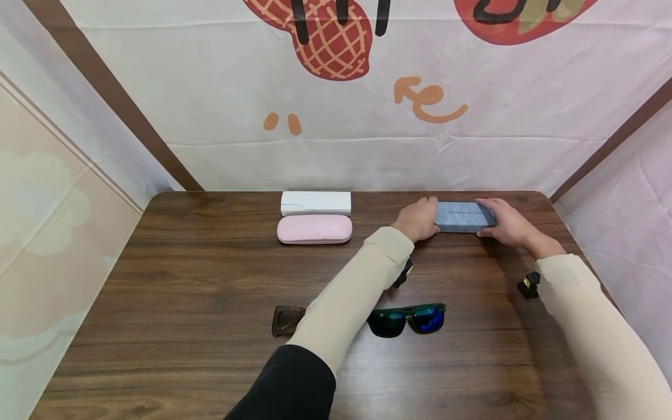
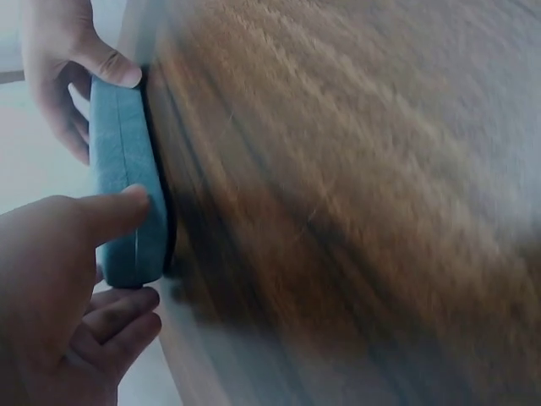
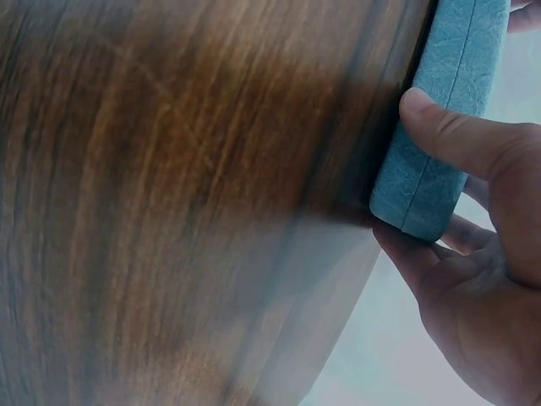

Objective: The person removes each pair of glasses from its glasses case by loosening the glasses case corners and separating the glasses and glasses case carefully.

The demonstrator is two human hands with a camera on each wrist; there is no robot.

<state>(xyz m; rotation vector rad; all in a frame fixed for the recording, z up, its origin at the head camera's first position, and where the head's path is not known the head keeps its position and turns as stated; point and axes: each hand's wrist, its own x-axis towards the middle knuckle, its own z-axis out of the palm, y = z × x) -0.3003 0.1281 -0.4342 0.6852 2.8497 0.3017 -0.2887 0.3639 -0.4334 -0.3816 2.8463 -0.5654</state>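
A blue glasses case point(image 1: 462, 217) lies at the back right of the wooden table, its lid shut. My left hand point(image 1: 418, 219) grips its left end, and my right hand point(image 1: 508, 224) grips the right end. In the left wrist view, the left thumb presses the front face of the case point(image 2: 127, 169) while the other fingers curl at its end. The right wrist view has the right thumb on the seam side of the case point(image 3: 435, 161), with fingers bent around the end. Dark sunglasses with blue lenses point(image 1: 427, 319) lie nearer me, partly behind my left sleeve.
A pink glasses case point(image 1: 314, 229) sits in front of a white case point(image 1: 316, 203) at the table's back edge. Brown-framed glasses point(image 1: 287, 321) lie partly under the left forearm's outline. Behind the table point(image 1: 210, 280) hangs a printed white cloth point(image 1: 236, 76).
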